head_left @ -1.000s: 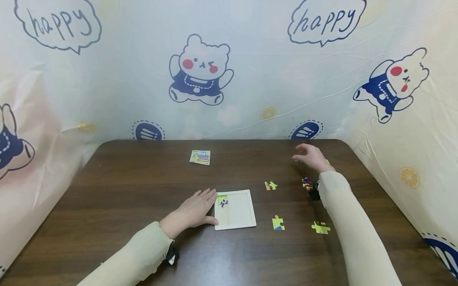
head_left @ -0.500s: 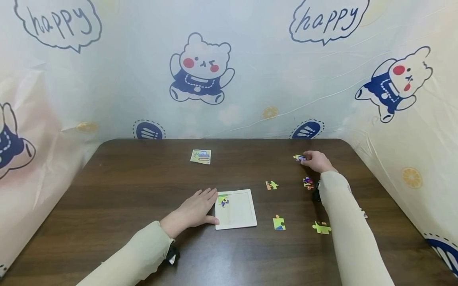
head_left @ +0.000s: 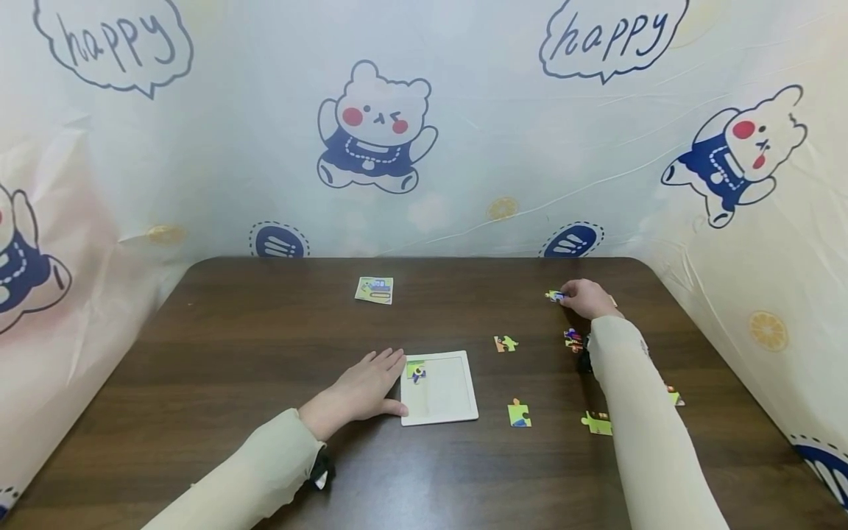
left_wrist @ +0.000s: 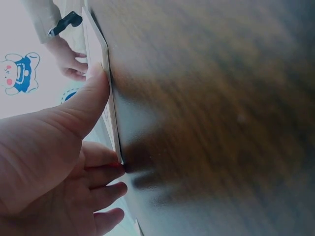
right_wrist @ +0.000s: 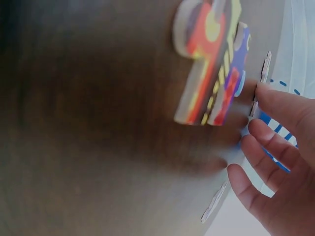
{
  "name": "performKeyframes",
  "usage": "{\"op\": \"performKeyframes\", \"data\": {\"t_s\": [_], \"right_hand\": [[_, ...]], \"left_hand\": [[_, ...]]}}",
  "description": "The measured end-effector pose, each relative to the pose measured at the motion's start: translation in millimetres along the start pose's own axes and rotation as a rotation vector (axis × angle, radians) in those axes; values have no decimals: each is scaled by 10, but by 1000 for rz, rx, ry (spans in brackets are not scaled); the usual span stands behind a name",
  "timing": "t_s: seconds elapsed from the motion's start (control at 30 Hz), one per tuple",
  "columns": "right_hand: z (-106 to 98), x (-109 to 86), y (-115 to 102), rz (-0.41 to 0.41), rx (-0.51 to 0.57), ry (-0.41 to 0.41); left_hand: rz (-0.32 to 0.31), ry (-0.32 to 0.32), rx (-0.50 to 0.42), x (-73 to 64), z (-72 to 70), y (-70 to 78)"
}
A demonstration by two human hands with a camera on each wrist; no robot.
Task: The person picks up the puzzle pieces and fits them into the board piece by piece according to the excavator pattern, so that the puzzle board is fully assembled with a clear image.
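Observation:
In the head view my left hand [head_left: 358, 390] lies with extended fingers along the left side of a white puzzle tray [head_left: 450, 394]. Its thumb [left_wrist: 96, 88] rests at the tray's edge in the left wrist view. One puzzle piece [head_left: 415, 372] sits in the tray's back left corner. My right hand [head_left: 588, 299] is at the far right of the table, pinching the end of a green and blue puzzle piece [head_left: 554, 296] between thumb and fingers. Dark, red and yellow puzzle pieces [right_wrist: 211, 73] lie nearer, beside the right wrist.
Loose puzzle pieces lie right of the tray: one green-orange piece [head_left: 506, 344], one green-blue piece [head_left: 520, 414] and one green piece [head_left: 598, 423]. Another piece [head_left: 676, 396] shows beyond the right sleeve. A small picture card [head_left: 374, 290] lies at the back of the brown table [head_left: 265, 331].
My right hand has come down onto the puzzle piece at the far right, and that piece has shifted very slightly toward me. The left hand stays at the tray.

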State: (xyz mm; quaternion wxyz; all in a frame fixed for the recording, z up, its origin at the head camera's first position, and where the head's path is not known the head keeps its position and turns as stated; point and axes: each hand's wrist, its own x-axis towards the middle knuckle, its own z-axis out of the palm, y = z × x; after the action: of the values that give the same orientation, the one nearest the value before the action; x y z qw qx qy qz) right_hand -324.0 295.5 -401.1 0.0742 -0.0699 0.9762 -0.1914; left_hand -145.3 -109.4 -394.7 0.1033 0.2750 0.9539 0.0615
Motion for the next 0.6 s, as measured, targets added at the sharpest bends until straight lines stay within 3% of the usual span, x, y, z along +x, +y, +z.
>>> {"op": "performKeyframes", "data": {"t_s": [0.37,0.6], "right_hand": [[-21,-58,4,43,0,-33],[-57,-101,-137,-70,14,-5]], "left_hand": [[10,-2,-2,-1,-4,1],[15,1,1,-3,2,-8]]}}
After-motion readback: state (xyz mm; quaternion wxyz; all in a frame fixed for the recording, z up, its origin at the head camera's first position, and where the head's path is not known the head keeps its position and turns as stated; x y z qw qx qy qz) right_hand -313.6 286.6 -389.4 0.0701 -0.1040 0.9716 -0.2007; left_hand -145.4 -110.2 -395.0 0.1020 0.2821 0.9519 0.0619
